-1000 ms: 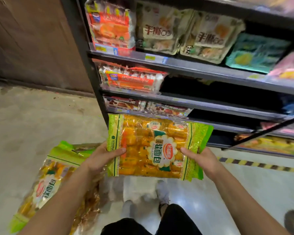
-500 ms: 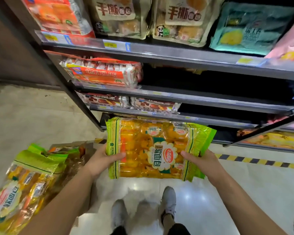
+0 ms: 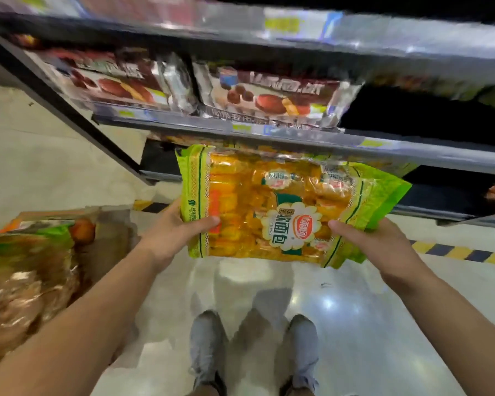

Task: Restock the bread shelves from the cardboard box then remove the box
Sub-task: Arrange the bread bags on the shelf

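Since half a second ago the left hand [image 3: 172, 232] and right hand [image 3: 375, 247], thumbs still clamped on either end of the green-and-yellow bread bag [image 3: 283, 207] between them, have pushed it forward, so its far edge now tucks under the shelf lip [image 3: 412, 155] just above them.

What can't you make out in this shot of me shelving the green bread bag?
Head view, lowest shelf: interior dark, partly hidden behind the bread bag.
Head view, cardboard box: blurred, cut by the left edge; remaining bags uncountable.
Head view, price labels: motion-blurred, unreadable.
Head view, left hand and right hand: fingers under the bag hidden by it.
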Available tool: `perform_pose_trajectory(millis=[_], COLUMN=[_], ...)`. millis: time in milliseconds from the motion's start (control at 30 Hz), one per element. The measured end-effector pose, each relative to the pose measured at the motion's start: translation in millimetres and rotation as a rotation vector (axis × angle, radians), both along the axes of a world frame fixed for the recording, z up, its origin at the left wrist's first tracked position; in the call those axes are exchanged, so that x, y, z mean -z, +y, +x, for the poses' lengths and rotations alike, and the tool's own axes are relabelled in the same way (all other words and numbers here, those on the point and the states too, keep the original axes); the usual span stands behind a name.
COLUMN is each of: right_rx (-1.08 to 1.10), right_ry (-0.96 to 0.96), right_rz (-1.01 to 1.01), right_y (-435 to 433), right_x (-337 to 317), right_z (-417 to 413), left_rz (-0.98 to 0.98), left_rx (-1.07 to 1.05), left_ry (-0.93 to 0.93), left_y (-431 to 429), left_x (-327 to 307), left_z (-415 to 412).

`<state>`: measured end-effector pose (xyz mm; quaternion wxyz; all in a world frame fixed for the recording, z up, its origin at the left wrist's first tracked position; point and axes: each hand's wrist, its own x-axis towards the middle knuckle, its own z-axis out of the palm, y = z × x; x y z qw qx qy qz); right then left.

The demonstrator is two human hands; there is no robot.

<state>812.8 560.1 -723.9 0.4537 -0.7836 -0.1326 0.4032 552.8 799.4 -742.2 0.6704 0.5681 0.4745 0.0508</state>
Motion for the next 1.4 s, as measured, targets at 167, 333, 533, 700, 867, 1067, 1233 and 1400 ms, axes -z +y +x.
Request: perform_pose_trajectory(millis=[167, 333, 533, 700, 867, 1067, 1233, 1400], right_rx=[-0.028, -0.15, -0.144, -0.131, -0.065, -0.018, 0.011, 0.081], right_ry=[-0.077, -0.13, -0.16, -0.179, -0.148, -0.145, -0.163, -0.173], right_rz=[0.03, 0.046, 0.081, 0.121, 0.134, 0.134, 0.181, 0.204], right_y=[25.1, 45.1, 64.1, 76.1, 95.2, 120.7, 140.2, 153.1], right_x=[106.1, 181.7, 234.4, 238.8, 233.4, 230.2, 225.7, 230.7], right_z=[27.0, 54.2, 75.7, 89.9, 105.6, 119.8, 126.8, 128.7], left_rz=[0.093, 0.127, 0.184, 0.222, 0.207, 0.209, 0.225, 0.302], left_rx=[0.089, 0.148, 0.186, 0.195, 0.168, 0.049, -0.017, -0.046], left_ry=[-0.002, 0.037, 0.0, -0.049, -0.097, -0.183, -0.253, -0.299], left_y=[27.5, 58.7, 87.4, 96.7, 106.9, 119.4, 129.7, 148.7], left_x=[101.2, 178.0, 215.6, 223.0, 227.7, 229.9, 233.9, 234.1], left_z=[22.2, 43.7, 65.6, 83.3, 96.9, 120.2, 132.9, 146.0])
